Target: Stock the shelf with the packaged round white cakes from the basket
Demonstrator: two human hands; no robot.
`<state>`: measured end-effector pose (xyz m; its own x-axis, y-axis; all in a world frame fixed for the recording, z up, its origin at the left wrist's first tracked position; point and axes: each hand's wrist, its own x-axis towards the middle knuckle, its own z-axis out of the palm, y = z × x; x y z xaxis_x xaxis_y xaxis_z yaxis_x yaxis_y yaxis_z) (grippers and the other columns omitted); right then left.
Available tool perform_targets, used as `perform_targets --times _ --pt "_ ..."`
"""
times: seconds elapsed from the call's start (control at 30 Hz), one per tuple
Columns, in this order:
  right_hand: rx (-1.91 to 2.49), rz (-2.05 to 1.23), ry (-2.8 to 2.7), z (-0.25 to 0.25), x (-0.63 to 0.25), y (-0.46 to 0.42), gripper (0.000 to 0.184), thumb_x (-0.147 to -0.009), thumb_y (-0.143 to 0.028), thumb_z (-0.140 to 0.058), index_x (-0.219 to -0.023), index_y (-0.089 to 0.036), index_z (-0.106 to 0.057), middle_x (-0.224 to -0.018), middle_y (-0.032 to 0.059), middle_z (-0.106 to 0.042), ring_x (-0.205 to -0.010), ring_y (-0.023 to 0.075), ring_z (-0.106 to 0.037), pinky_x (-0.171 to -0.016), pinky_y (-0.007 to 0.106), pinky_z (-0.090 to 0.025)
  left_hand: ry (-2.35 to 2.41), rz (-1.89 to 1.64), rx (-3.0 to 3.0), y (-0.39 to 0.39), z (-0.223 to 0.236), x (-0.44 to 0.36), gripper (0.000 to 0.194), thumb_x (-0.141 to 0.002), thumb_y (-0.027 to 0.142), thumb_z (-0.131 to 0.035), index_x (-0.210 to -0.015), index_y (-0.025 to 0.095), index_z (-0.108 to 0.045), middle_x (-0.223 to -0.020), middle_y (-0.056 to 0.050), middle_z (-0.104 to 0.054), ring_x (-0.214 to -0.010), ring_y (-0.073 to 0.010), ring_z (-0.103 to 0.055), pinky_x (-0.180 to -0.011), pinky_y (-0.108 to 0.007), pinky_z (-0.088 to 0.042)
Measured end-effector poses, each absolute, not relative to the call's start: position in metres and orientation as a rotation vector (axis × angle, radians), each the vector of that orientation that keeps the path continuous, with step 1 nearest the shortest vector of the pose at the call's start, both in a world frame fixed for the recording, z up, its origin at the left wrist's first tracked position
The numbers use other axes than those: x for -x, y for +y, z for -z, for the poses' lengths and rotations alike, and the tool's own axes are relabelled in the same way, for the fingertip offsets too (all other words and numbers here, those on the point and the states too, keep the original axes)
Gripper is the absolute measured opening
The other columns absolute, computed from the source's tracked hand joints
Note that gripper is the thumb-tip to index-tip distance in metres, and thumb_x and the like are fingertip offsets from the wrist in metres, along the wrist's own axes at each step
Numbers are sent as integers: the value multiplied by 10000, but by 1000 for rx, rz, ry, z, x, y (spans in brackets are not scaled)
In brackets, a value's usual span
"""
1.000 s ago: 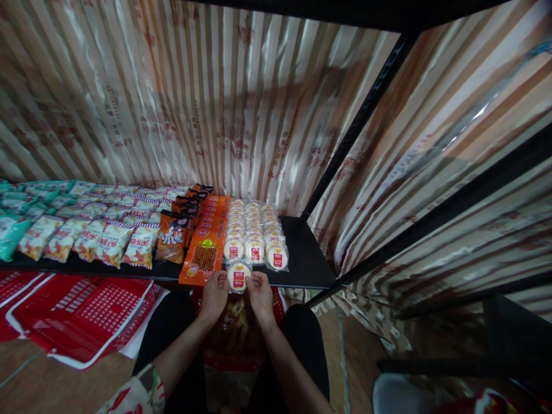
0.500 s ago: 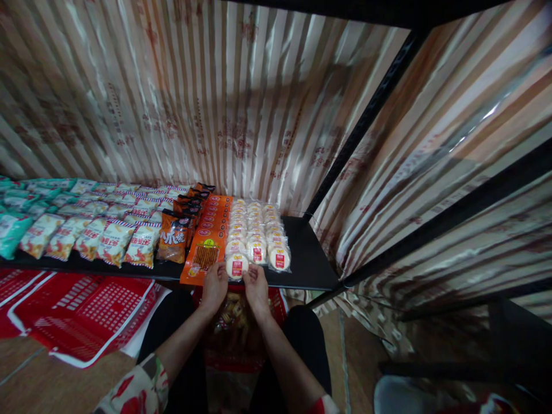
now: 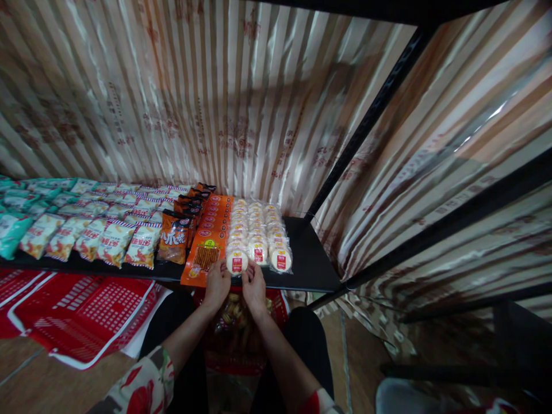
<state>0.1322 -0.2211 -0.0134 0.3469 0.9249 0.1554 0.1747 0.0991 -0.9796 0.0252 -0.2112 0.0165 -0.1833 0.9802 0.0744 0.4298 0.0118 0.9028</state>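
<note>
Between my two hands is a round white packaged cracker with a red label, at the front of the left row of such packs on the black shelf. My left hand pinches its left edge, and my right hand pinches its right edge. Two more rows of white cracker packs run beside it on the right. Just left of my left hand lies an orange snack packet with brown sticks pictured on it.
Orange-black bags, white striped snack bags and green bags line the shelf leftward. Red baskets stand below at left. A basket of wrapped items sits between my knees. A black post rises at right.
Both hands have shifted slightly, and the front cracker pack has moved a little back, closer in line with its row. The other goods look unchanged.
</note>
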Motion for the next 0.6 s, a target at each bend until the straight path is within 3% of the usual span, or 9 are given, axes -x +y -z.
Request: perform_targets --times 0.3,0.6 --pt "1397 -682 -1130 21 -131 -219 311 -745 -223 -451 -1037 -171 -545 -1050 101 -585 -916 177 -590 -860 351 -481 1727 -1090 -1566 -209 -13 -26 344 -712 50 -427 -1022 124 -556 -972 -97 -604 -914 -174 -573 -849 -337 -466" --pt "1412 -539 -1190 23 -128 -222 303 -735 -165 -426 -998 -175 -578 -1113 120 -538 -1033 197 -526 -887 371 -465 1720 -1098 -1620 -205 -12 -27 355 -698 45 -420 -1006 146 -566 -971 -89 -608 -899 -179 -579 -826 -335 -472"
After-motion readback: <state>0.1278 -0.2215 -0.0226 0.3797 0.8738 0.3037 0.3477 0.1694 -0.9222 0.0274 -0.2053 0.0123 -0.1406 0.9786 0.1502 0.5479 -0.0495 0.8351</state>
